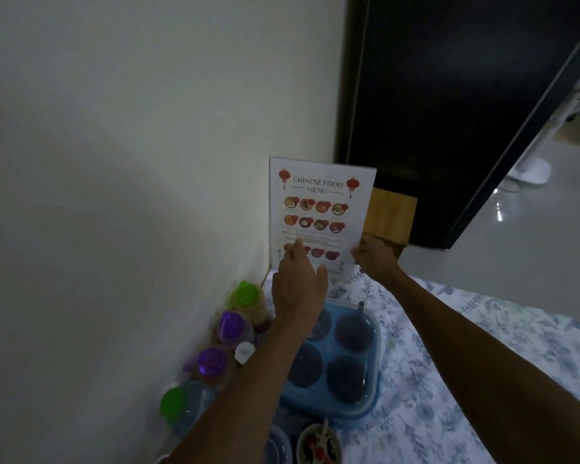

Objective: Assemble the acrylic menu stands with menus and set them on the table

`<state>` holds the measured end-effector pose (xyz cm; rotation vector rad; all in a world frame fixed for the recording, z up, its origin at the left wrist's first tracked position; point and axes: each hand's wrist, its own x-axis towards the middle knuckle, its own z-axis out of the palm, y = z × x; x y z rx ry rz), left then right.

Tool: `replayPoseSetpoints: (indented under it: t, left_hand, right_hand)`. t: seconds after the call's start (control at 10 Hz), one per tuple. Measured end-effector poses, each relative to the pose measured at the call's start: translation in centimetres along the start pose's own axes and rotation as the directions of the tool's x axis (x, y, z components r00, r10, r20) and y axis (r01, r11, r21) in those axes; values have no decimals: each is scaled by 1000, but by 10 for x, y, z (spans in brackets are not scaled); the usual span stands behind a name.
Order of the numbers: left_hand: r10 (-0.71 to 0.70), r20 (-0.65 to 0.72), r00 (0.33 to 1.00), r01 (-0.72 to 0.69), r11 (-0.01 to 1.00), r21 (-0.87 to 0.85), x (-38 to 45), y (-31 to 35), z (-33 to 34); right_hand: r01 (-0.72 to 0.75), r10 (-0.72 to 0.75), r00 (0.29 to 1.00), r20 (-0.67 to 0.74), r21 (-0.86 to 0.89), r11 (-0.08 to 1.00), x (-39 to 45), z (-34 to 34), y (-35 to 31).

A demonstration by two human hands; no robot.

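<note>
An upright acrylic menu stand point(320, 209) with a "Chinese Food Menu" sheet inside stands at the far end of the table point(482, 346), close to the white wall. My left hand point(297, 286) rests against its lower front, fingers on the sheet. On the stand's lower right edge, my right hand point(377, 256) pinches the acrylic. The base of the stand is hidden behind my hands.
A blue lidded tray point(374, 393) with four round compartments lies under my left forearm. Bottles with green point(245, 293) and purple point(230, 324) caps line the wall. Small bowls point(318, 443) sit at the near edge. A wooden block point(389, 216) stands behind the stand, beside a dark door point(449, 95).
</note>
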<state>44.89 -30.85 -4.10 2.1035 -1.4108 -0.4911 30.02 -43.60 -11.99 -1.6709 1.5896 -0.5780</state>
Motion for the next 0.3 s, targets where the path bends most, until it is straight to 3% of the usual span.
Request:
replayPoseSetpoints:
  t: [0.3]
  left_hand:
    - [68, 20, 997, -69, 994, 89, -10, 32, -3]
  right_hand:
    - [9, -6, 1000, 21, -151, 989, -39, -61, -13]
